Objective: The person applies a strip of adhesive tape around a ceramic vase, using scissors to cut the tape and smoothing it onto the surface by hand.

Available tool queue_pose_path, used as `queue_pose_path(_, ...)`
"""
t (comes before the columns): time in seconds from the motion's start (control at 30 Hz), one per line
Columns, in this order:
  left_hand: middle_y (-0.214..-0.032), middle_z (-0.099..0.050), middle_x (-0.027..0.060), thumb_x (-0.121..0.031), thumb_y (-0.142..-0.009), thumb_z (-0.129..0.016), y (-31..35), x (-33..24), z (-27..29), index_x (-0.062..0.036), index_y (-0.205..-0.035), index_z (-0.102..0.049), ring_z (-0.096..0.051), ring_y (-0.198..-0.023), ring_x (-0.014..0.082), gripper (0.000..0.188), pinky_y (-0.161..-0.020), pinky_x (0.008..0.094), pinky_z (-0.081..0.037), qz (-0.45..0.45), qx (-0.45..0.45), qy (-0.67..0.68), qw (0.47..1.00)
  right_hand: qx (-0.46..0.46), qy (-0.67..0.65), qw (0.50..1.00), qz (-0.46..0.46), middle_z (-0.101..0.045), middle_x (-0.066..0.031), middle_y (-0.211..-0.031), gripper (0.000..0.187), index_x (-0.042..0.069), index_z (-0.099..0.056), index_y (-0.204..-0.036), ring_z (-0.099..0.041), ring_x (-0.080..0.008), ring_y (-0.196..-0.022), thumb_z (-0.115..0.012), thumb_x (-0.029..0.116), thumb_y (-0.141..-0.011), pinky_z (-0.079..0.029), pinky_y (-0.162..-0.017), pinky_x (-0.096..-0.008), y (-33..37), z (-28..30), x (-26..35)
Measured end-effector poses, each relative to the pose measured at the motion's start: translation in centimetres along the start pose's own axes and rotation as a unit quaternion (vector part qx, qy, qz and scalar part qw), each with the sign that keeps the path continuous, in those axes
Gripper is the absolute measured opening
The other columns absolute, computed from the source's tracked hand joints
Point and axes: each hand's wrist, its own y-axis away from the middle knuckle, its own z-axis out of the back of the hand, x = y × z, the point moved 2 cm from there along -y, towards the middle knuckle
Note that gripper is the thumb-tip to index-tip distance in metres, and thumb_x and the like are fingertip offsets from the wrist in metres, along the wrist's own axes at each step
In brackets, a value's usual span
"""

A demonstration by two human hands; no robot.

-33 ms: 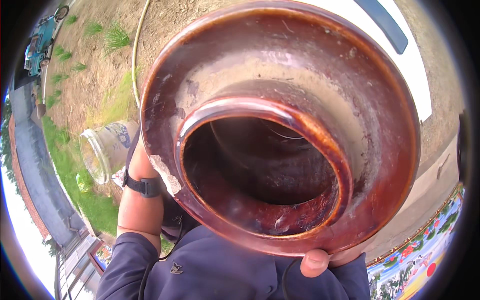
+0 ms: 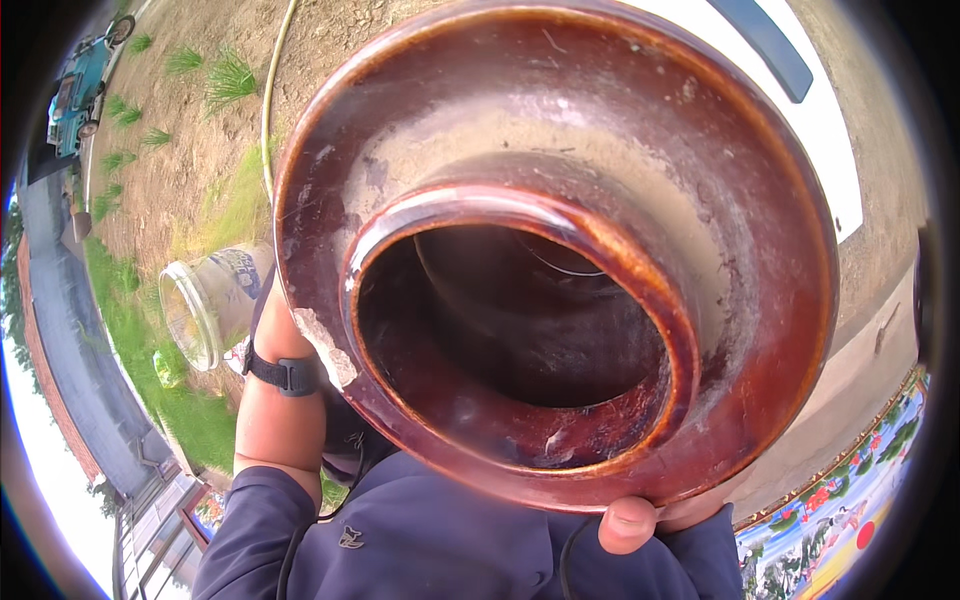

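Our right hand (image 2: 630,527), thumb just past five o'clock, grips the brown jar (image 2: 768,320) by its rim (chipped near eight), while we cannot tell our hidden left hand's hold.

Glazed brown jar (image 2: 590,190): far rim cropped by upper picture edge; underside hidden. Left hand: hidden behind jar. Right hand (image 2: 629,524): hidden, bar one digit at near rim. Pale bucket (image 2: 232,288): base concealed. Blue panel (image 2: 765,45): top cut off.

A pale bucket (image 2: 232,286) (open-mouthed) sits near green grass (image 2: 195,420).
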Motion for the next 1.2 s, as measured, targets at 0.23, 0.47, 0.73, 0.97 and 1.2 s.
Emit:
queue_pose_path(0.23, -0.126, -0.067, 0.0103, -0.013, -0.105, -0.056, 1.7, -0.6, 1.7, 0.0013, -0.136, -0.059, -0.064, -0.111, 0.017, 0.034, -0.09, 0.034, -0.057, 0.031, -0.01, 0.027, 0.999, -0.073, 0.009, 0.997, -0.004, -0.062, -0.031, -0.123, 0.077, -0.009, -0.043, -0.142, -0.057, -0.0511, -0.122, -0.041, 0.057, -0.103, -0.047, -0.105, -0.0636, -2.8, -1.4, 1.0)
queue_pose_path(0.47, -0.123, -0.068, 0.0089, -0.012, -0.098, -0.066, 1.8, -0.6, -2.8, -0.0006, -0.133, -0.062, -0.064, -0.108, 0.0166, 0.037, -0.089, 0.0335, -0.057, -0.021, 0.008, -0.083, 0.996, 0.013, -0.116, 0.989, -0.089, -0.047, -0.0267, -0.14, 0.104, -0.007, -0.028, -0.153, -0.05, -0.0414, -0.13, -0.057, 0.065, -0.084, -0.042, -0.109, -0.0537, -2.4, 0.1, 0.1)
queue_pose_path(0.73, -0.12, -0.069, 0.0081, -0.014, -0.094, -0.072, 0.4, -0.9, -10.0, -0.0013, -0.133, -0.062, -0.065, -0.103, 0.0161, 0.042, -0.088, 0.032, -0.057, -0.108, 0.102, -0.176, 0.973, -0.068, -0.28, 0.909, -0.303, -0.04, -0.0217, -0.15, 0.115, -0.006, -0.024, -0.157, -0.048, -0.0314, -0.134, -0.065, 0.065, -0.077, -0.041, -0.111, -0.0458, -2.2, -1.2, 0.6)
queue_pose_path(0.97, -0.092, -0.066, 0.0021, -0.01, -0.089, -0.076, -2.4, 0.3, -10.4, -0.0035, -0.104, -0.061, -0.062, -0.081, 0.0112, 0.023, -0.068, 0.0238, -0.049, -0.057, 0.16, -0.206, 0.964, -0.095, -0.361, 0.899, -0.228, -0.051, -0.0214, -0.143, 0.083, -0.008, -0.04, -0.149, -0.054, -0.0297, -0.129, -0.05, 0.043, -0.085, -0.043, -0.11, -0.0405, -4.3, -2.2, -0.5)
queue_pose_path(1.2, -0.093, -0.066, 0.01, -0.007, -0.091, -0.075, -4.2, 1.6, -10.6, -0.0016, -0.108, -0.055, -0.069, -0.081, 0.0193, 0.027, -0.065, 0.028, -0.052, -0.076, 0.161, -0.135, 0.975, -0.071, -0.377, 0.887, -0.257, -0.053, -0.0153, -0.145, 0.061, -0.002, -0.044, -0.147, -0.05, -0.0276, -0.135, -0.043, 0.033, -0.098, -0.035, -0.116, -0.043, -4.1, -2.3, -2.6)
